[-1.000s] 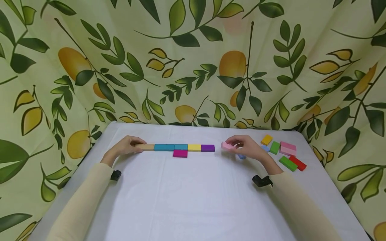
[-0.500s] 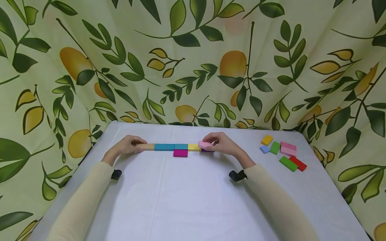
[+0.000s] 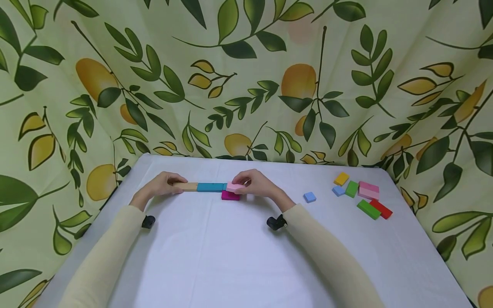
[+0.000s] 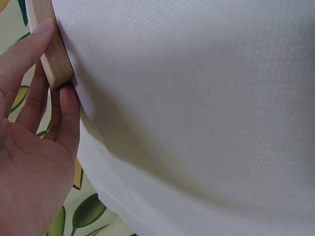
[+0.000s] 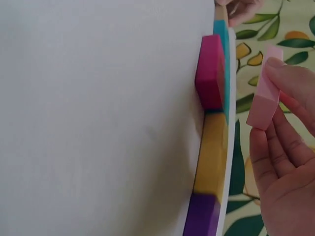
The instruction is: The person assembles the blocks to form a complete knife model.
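My left hand (image 3: 163, 184) grips the left end of a plain wooden block (image 3: 189, 187), its thumb on the top in the left wrist view. To the right of that block the row goes on with teal blocks (image 3: 211, 187). A magenta block (image 3: 230, 196) lies against the row's near side. My right hand (image 3: 256, 184) pinches a light pink block (image 5: 266, 91) between thumb and fingers, held up above the row near the magenta block. In the right wrist view a yellow block (image 5: 211, 152) and a purple block (image 5: 202, 216) continue the row; my right hand hides them in the head view.
A small blue block (image 3: 310, 197) lies alone right of the row. Farther right is a loose group with a yellow-orange block (image 3: 341, 178), pink blocks (image 3: 368, 190), a red block (image 3: 381, 209) and green blocks (image 3: 368, 210). A leaf-patterned curtain (image 3: 246, 107) stands behind the white-covered table (image 3: 231, 256).
My right hand has carried the pink block leftward, from right of the purple block to above the row by the magenta block. My left hand has stayed on the wooden block.
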{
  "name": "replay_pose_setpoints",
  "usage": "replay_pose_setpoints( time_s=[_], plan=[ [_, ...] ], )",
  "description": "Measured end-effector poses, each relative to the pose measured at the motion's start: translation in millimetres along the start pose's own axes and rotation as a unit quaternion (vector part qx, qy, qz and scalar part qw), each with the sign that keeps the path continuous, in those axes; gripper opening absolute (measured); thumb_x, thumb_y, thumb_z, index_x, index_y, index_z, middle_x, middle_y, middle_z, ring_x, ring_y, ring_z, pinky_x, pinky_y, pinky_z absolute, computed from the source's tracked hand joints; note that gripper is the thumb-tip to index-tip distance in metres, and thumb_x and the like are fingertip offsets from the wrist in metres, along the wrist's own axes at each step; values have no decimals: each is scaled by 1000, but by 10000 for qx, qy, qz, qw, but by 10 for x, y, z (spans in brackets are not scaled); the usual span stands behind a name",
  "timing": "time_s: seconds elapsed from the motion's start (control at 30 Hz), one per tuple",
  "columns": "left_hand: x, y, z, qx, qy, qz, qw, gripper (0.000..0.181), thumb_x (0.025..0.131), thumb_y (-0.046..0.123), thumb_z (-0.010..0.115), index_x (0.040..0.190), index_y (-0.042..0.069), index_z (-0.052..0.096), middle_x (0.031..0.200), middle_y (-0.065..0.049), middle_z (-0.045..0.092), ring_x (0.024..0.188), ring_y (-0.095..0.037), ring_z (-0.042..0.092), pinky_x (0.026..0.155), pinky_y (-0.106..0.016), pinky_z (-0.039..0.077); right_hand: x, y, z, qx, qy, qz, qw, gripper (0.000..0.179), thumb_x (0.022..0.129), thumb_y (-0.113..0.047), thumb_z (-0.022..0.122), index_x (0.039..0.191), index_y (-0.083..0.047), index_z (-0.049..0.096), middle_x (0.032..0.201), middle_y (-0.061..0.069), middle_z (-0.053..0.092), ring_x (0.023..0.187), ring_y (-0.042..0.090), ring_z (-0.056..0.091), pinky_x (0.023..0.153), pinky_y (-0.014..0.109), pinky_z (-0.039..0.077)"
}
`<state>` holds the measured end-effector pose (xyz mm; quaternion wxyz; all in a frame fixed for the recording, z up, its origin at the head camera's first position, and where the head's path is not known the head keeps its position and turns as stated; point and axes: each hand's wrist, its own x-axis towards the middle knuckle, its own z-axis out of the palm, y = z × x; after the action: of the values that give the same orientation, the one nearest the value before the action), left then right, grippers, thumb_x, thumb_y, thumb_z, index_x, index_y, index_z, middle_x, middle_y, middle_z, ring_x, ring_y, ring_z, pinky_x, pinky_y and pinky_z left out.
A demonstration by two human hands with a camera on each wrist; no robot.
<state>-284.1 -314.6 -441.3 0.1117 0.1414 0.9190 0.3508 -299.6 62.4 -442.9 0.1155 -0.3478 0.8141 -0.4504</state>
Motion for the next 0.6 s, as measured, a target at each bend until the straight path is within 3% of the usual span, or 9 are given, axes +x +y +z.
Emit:
replay_pose_setpoints(
  time_s=[0.3, 0.6],
  plan=[
    [1, 18, -8, -13, -16, -94, 10000, 33, 90, 3, 77, 121, -2, 71, 121, -20, 67, 103, -32, 56, 96, -51, 42, 338, -107, 302, 111, 73, -111, 9999, 23, 87, -11, 83, 109, -8, 77, 104, -2, 71, 95, 15, 63, 86, 27, 51],
    [-2, 21, -6, 11, -49, -69, 10000, 32, 90, 2, 77, 122, -2, 71, 120, -19, 67, 102, -32, 56, 96, -51, 42, 493, -156, 501, 103, -60, 212, 9997, 24, 87, -13, 83, 110, -10, 78, 105, -5, 69, 95, 13, 60, 87, 26, 48]
  ],
)
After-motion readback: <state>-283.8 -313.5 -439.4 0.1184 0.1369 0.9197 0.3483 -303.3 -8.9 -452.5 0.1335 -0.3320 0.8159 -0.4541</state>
